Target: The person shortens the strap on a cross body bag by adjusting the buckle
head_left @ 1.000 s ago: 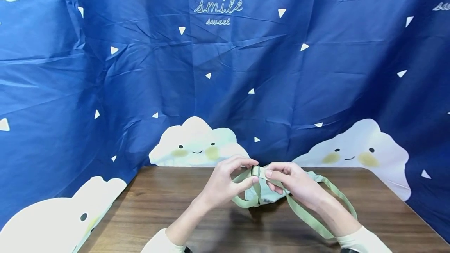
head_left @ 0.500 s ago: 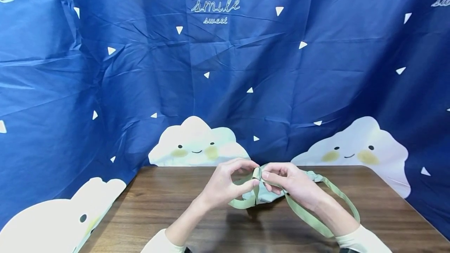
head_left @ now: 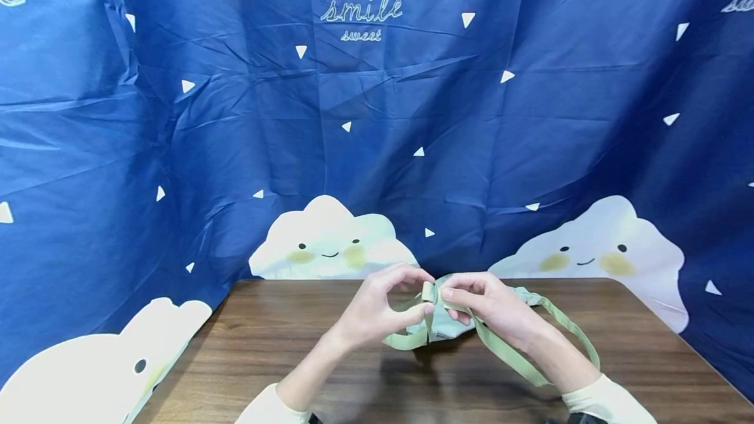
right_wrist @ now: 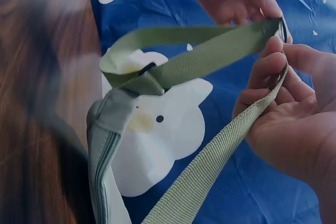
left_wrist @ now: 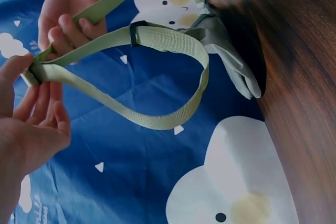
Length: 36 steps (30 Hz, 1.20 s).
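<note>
A pale green zippered bag [head_left: 450,328] with a light green webbing strap [head_left: 511,357] is behind my hands in the head view. My left hand [head_left: 377,309] pinches the strap's buckle [head_left: 432,292] between thumb and fingers. Close beside it, my right hand [head_left: 497,309] pinches the webbing where it meets the buckle. In the left wrist view, a wide strap loop [left_wrist: 170,121] runs from the pinched buckle through a dark slider [left_wrist: 134,34] toward the bag [left_wrist: 228,61]. The right wrist view shows a strap length [right_wrist: 199,182] trailing down from my right fingers and the bag's zipper [right_wrist: 102,166].
A brown wooden table [head_left: 265,332] lies under the hands. Behind it hangs a blue curtain [head_left: 377,97] printed with clouds and white triangles. The strap's far loop [head_left: 574,329] arcs around past my right wrist.
My right fingertips have shifted slightly left, closer to the buckle, and less webbing shows between them. The bag and small strap loop have moved a little left. Both hands keep their grips.
</note>
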Motion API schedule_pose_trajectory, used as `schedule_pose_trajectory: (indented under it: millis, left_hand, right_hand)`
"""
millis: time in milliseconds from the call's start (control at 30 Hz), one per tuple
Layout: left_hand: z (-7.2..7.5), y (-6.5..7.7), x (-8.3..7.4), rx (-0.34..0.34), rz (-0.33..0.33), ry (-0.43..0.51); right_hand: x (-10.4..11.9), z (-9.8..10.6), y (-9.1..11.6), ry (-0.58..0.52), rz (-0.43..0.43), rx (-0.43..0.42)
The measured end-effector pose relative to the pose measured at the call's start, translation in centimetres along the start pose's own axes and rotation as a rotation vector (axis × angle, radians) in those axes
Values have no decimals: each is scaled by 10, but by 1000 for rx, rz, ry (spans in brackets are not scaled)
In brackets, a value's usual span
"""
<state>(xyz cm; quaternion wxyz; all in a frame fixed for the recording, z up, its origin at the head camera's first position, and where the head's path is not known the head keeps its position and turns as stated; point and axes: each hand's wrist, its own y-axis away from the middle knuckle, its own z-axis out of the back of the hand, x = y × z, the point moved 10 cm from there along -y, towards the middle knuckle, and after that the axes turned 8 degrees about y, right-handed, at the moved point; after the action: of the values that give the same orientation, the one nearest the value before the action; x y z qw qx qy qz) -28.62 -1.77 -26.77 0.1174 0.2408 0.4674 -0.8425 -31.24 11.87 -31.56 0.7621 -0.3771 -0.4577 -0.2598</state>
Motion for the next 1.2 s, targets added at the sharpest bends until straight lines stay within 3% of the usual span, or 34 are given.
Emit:
schedule_pose_trajectory:
  millis: [167, 400, 833, 1200]
  left_hand:
    - [-3, 0, -3, 9, -11, -20]
    - [3, 0, -5, -21, -21, -44]
    - [-2, 0, -8, -24, -53, 15]
    - [6, 1, -4, -73, -38, -55]
  right_hand:
    - [4, -5, 0, -10, 11, 3]
    - [-6, 3, 2, -53, -46, 12]
    - [-1, -5, -1, -139, 29, 53]
    - [-14, 2, 0, -196, -43, 84]
